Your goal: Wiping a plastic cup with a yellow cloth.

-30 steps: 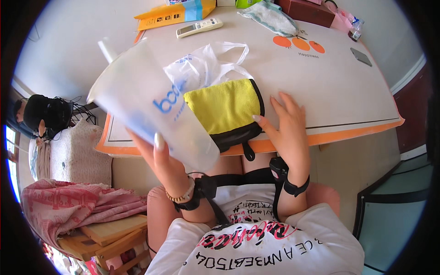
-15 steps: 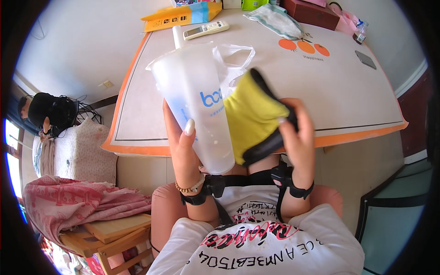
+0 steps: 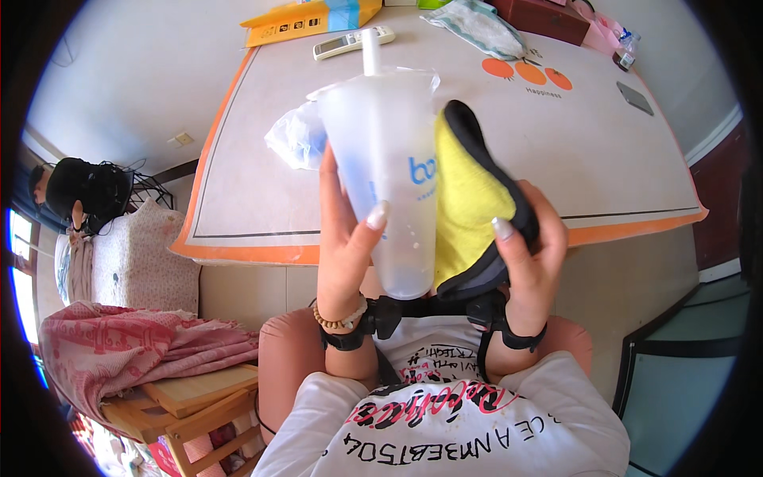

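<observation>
My left hand (image 3: 350, 238) is wrapped round the left side of a tall frosted plastic cup (image 3: 377, 143) with blue print. A thick white straw (image 3: 370, 54) sticks up from its top. The cup is held nearly upright over the near table edge. In my right hand (image 3: 536, 246) is a yellow cleaning cloth (image 3: 470, 191) with a dark border, pinched between thumb and fingers. The cloth lies along the cup's right side. Behind the cup, a crumpled clear plastic bag (image 3: 294, 139) rests on the table.
The table (image 3: 588, 159) has an orange border. Along its far side are a remote control (image 3: 354, 43), a yellow pouch (image 3: 310, 22), a pale towel (image 3: 475, 32) and a dark red box (image 3: 544, 20). A phone (image 3: 634, 98) lies at the right. A wooden stool (image 3: 191, 405) with a pink cloth stands left.
The cup has moved to the right and stands straighter. The cloth has shifted right and turned more upright beside it. The plastic bag now shows left of the cup.
</observation>
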Demonstrator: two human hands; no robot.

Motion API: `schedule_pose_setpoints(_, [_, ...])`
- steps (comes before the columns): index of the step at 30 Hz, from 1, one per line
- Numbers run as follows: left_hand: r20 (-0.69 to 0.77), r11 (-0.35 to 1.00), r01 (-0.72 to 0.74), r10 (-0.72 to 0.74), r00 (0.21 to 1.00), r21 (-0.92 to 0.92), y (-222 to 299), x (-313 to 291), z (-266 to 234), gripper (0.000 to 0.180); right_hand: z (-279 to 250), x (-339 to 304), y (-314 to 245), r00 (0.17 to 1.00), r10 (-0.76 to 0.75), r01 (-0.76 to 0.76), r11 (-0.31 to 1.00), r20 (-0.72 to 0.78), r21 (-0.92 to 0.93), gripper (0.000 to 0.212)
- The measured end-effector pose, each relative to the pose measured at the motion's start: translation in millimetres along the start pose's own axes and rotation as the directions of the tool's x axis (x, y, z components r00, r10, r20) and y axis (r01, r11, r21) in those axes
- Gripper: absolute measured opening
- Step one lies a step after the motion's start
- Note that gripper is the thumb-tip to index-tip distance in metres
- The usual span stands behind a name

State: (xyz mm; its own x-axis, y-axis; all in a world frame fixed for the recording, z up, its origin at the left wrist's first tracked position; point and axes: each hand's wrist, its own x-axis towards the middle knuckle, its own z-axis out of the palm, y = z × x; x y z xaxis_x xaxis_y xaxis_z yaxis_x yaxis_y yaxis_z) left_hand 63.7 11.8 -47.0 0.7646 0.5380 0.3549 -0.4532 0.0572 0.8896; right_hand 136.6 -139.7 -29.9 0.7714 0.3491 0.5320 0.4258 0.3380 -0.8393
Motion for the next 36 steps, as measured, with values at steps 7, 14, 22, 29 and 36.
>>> schedule_pose_setpoints(7, [-0.069,0.976,0.120,-0.109,0.992,0.183,-9,-6,-2,0.076,-1,9,1,0.825,-0.081,0.147,0.986,0.560,-0.074,0.027])
schedule_pose_setpoints(14, [-0.143,0.997,-0.063,0.056,0.988,-0.044,4,-12,-3,0.084,-4,5,9,0.637,0.068,-0.035,0.998,0.768,-0.059,0.030])
schedule_pose_setpoints(22, [0.203,0.998,-0.053,0.045,0.978,0.036,13,-23,7,0.093,-53,-31,12,0.959,0.020,0.028,0.986,-0.281,0.167,0.060])
schedule_pose_setpoints(29, [0.632,0.869,-0.485,0.322,0.705,0.098,17,-13,15,0.083,-46,-44,24,0.953,0.135,-0.077,0.973,-0.270,0.216,0.060])
schedule_pose_setpoints(36, [0.239,0.837,-0.413,0.345,0.907,0.359,-1,-49,22,0.077,-7,-40,-6,0.981,0.164,-0.175,0.977,0.100,0.121,0.055])
